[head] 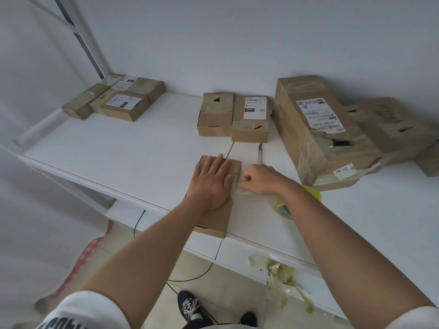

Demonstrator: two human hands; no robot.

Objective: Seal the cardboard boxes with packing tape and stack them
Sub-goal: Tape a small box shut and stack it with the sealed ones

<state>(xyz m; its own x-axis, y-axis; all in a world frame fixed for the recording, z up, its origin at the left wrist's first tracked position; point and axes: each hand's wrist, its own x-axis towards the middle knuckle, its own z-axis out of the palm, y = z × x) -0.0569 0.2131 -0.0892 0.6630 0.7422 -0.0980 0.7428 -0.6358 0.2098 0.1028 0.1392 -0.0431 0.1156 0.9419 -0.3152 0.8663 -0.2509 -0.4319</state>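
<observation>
Left hand (212, 182) lies flat, fingers straight, palm pressing down on small flat brown cardboard box (219, 217) at near edge of white table (133, 148); right hand (257, 178) just right of it, fingers curled, pinching end of clear packing tape strip (242, 191) that runs onto the box's right edge; yellow roll of packing tape (283, 207) stands on table near-right of the box, partly hidden by right forearm; grey utility knife (259, 153) lies on table just beyond right hand; two small taped brown boxes (232, 117) sit side by side farther back, touching, right one with white shipping label; large torn brown carton (318, 129) wrapped in tape leans at far right, more brown boxes (394, 129) behind it; cluster of labelled brown boxes (116, 98) at far left corner against white wall (237, 39); crumpled yellowish tape scraps (282, 276) hang off table's near front; black cable (140, 222) runs below table; dark sneaker with white laces (192, 307) on tiled floor.
</observation>
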